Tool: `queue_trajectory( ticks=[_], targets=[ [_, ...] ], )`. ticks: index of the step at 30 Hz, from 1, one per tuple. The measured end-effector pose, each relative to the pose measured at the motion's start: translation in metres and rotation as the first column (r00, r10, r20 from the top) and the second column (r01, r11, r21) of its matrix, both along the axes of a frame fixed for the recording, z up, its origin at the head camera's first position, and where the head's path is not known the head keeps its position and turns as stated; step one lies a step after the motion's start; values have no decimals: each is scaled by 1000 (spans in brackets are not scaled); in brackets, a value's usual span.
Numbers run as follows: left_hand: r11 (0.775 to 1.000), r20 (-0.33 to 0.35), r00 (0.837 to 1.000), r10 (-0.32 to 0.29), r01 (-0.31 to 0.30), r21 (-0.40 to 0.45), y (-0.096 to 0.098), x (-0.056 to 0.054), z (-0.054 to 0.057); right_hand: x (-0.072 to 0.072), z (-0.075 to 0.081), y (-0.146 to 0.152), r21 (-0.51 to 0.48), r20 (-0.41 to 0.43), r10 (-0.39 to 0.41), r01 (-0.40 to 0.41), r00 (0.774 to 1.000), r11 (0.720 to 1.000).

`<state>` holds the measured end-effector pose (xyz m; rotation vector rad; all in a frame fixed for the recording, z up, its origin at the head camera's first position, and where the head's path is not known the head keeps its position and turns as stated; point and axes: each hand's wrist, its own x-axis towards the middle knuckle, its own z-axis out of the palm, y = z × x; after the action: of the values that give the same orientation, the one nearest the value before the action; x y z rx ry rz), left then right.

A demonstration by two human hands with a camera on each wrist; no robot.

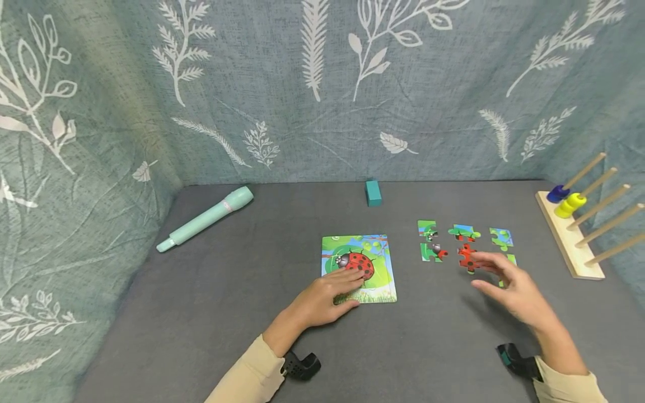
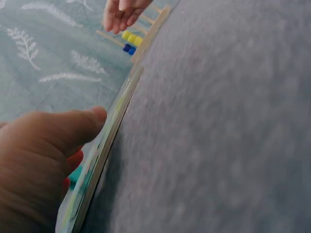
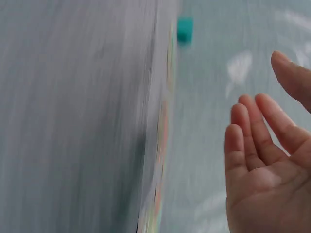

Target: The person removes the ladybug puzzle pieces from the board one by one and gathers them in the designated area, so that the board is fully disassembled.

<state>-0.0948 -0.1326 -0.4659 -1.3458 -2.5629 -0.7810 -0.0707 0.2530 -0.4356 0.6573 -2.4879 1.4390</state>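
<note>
In the head view a square ladybug puzzle board (image 1: pixel 380 280) lies on the grey table, its picture facing up. My left hand (image 1: pixel 325 296) rests on its lower left part with the fingers spread flat over the ladybug. To the right lie several loose jigsaw pieces, among them a red spotted piece (image 1: pixel 464 256) and a green and blue piece (image 1: pixel 501 237). My right hand (image 1: pixel 519 291) hovers over the nearest pieces, hiding some of them. Its fingers are slightly bent and apart from the thumb, and the right wrist view shows the palm (image 3: pixel 272 194) holding nothing.
A teal block (image 1: pixel 373 193) stands at the table's back edge. On the left lies a mint-green tube-shaped object (image 1: pixel 206 221). At the far right is a wooden peg stand (image 1: pixel 569 240) with blue and yellow beads. A patterned curtain (image 1: pixel 282 84) hangs behind the table.
</note>
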Motion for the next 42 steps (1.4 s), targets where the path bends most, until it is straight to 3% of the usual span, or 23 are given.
queue_trajectory(
  ticks=[6, 16, 20, 26, 34, 42],
  targets=[
    [997, 22, 997, 74, -74, 3, -10, 1, -1, -15, -7, -50, 89, 36, 126, -129, 991, 988],
    [992, 41, 991, 124, -123, -37, -17, -2, -3, -29, -8, -132, 184, 124, 198, -218, 972, 958],
    [991, 61, 990, 127, -124, -46, -17, -3, -4, -30, -12, -155, 259, 144, 187, -219, 972, 941],
    [991, 76, 989, 127, -124, -44, -18, -3, -6, -24, -23, -170, 382, 45, 135, -142, 990, 913],
    [990, 83, 988, 133, -129, -54, -19, -3, -4, -22, -28, -176, 331, 19, 96, -97, 995, 939],
    [989, 86, 986, 141, -137, -50, -18, -3, -6, -19, -23, -175, 286, 84, 112, -131, 990, 949]
  ],
)
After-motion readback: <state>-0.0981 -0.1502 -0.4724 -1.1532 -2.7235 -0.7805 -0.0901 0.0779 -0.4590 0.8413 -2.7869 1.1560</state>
